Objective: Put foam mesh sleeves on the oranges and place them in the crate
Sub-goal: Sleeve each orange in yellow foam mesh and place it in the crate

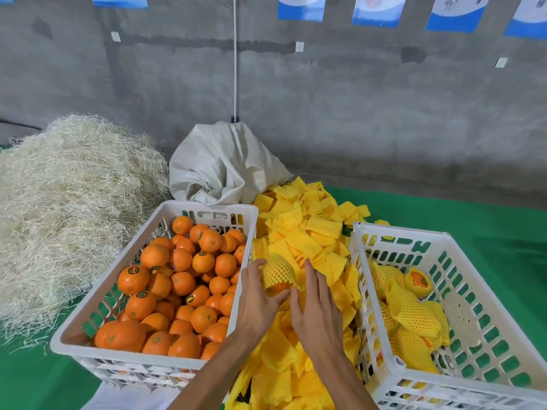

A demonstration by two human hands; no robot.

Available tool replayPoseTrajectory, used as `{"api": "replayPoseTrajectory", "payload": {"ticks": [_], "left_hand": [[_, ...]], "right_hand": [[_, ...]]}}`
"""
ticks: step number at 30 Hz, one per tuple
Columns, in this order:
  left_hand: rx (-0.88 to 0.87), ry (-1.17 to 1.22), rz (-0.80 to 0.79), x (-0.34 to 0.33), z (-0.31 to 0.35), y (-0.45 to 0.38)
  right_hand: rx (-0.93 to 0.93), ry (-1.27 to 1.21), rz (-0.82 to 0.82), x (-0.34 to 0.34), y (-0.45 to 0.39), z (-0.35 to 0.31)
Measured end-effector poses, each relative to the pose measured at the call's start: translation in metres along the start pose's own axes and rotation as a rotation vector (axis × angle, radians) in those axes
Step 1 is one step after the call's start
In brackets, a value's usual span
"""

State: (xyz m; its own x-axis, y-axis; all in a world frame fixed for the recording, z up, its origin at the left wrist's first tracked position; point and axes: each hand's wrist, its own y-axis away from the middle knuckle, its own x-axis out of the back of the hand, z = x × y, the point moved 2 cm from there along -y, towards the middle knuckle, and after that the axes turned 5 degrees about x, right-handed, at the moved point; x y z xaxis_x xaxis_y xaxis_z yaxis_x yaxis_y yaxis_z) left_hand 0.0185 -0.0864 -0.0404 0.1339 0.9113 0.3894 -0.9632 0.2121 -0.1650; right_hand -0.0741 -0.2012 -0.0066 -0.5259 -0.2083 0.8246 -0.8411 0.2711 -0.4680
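Two crates [207,207] [461,241]; left hand [257,300] grips one half-sleeved orange [278,279], right hand [318,309] spread at 3 o'clock.

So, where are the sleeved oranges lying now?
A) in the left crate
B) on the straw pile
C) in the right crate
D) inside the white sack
C: the oranges in yellow mesh sleeves lie in the right crate; the left crate holds only bare oranges.

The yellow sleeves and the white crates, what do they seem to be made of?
The yellow sleeves look like soft foam netting: open mesh, matte, bending easily round the orange. The white crates look like rigid moulded plastic: smooth, slightly glossy, with slotted walls.
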Motion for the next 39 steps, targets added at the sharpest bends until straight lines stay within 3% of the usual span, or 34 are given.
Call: {"api": "replayPoseTrajectory", "payload": {"ticks": [5,11,17,22,30,35,39], "left_hand": [[0.056,-0.047,-0.080,0.000,-0.001,0.001],[0.130,0.022,-0.086,0.005,0.003,0.001],[0.110,-0.025,-0.205,-0.001,0.004,0.000],[0.267,0.087,-0.219,-0.003,-0.002,-0.006],[0.300,0.101,-0.270,-0.007,-0.003,-0.003],[0.537,0.538,-0.266,-0.005,-0.003,-0.002],[0.546,0.497,-0.306,-0.004,0.001,-0.001]], "right_hand": [[0.091,-0.002,-0.091,-0.011,-0.007,-0.005],[-0.054,-0.015,-0.163,-0.027,-0.010,0.007],[-0.145,-0.181,-0.002,-0.024,-0.007,0.006],[-0.156,-0.258,0.074,-0.023,-0.008,0.003],[-0.150,-0.314,0.063,-0.022,-0.005,0.010],[-0.131,-0.428,0.006,-0.017,-0.008,0.003],[-0.039,-0.278,-0.131,-0.023,-0.011,0.006]]}}
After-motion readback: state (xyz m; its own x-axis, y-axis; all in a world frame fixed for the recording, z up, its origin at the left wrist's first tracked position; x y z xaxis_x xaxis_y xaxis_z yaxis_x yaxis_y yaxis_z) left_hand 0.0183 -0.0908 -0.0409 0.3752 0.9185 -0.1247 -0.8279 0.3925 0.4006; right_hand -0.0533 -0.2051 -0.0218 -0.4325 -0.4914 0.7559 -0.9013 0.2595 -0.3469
